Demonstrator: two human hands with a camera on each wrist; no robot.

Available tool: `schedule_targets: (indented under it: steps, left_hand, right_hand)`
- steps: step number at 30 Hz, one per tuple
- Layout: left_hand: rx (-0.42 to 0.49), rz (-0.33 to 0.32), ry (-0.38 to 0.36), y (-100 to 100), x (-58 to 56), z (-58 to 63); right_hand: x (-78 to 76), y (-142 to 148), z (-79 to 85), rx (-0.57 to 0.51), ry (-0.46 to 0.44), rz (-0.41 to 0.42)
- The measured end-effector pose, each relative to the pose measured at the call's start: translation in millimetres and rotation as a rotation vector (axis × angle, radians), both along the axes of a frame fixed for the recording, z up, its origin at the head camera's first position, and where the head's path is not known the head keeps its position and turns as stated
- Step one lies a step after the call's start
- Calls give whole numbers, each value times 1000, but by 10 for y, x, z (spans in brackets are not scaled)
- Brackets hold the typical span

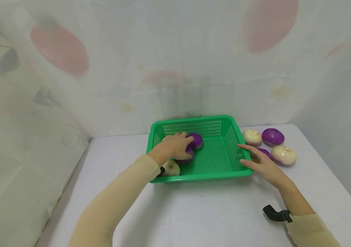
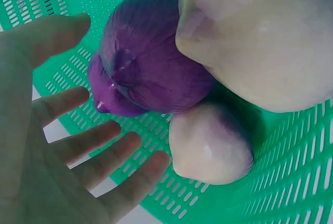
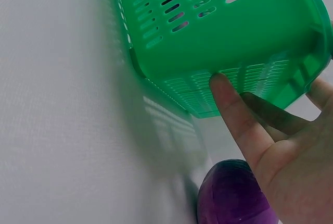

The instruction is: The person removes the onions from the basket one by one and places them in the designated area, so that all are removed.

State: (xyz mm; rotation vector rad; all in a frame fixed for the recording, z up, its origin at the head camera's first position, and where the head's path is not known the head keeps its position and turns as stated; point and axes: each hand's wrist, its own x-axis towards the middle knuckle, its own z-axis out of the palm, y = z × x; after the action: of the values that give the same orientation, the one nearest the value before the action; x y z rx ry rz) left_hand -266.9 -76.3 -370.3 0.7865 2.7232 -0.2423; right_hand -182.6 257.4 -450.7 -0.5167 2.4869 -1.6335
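Observation:
Inside the green basket (image 1: 215,176), my left hand (image 1: 171,148) hovers over purple onions. In the left wrist view its fingers (image 2: 106,136) are spread beside the front purple onion (image 2: 151,52), holding nothing. Another purple onion (image 2: 112,96) lies partly behind it. A small-looking white onion (image 2: 210,148) and a larger-looking white onion (image 2: 260,36) also sit in the basket. My right hand (image 1: 263,165) rests at the basket's right end, thumb and fingers extended. In the right wrist view, its thumb (image 3: 229,99) touches the outer wall near a corner.
To the right of the basket lie a back white onion (image 1: 252,137), a back purple onion (image 1: 273,136), a front white onion (image 1: 283,155) and a purple onion (image 1: 265,153) partly hidden by my right hand. White cloth covers the table (image 1: 200,212); a patterned curtain (image 1: 181,61) hangs behind.

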Motion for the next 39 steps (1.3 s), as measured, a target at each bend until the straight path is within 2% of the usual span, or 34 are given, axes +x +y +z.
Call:
schedule_targets:
  steps: [7, 10, 19, 29, 35, 39]
  left_hand:
    - [62, 47, -2, 15, -99, 94]
    - [68, 50, 3, 29, -145, 98]
    - [60, 60, 6, 126, -261, -45]
    - [95, 60, 7, 256, -360, -87]
    - [100, 56, 7, 327, -406, -155]
    - [91, 78, -10, 359, -430, -223]
  right_hand:
    - [-3, -3, -11, 3, -1, -4]
    - [-6, -5, -6, -3, -2, -3]
    - [-9, -2, -32, 1, 1, -8]
    - [-16, 2, -34, 7, 14, -15]
    - [-24, 5, -40, 4, 9, -15]
    - [-26, 8, -45, 0, 6, -15]
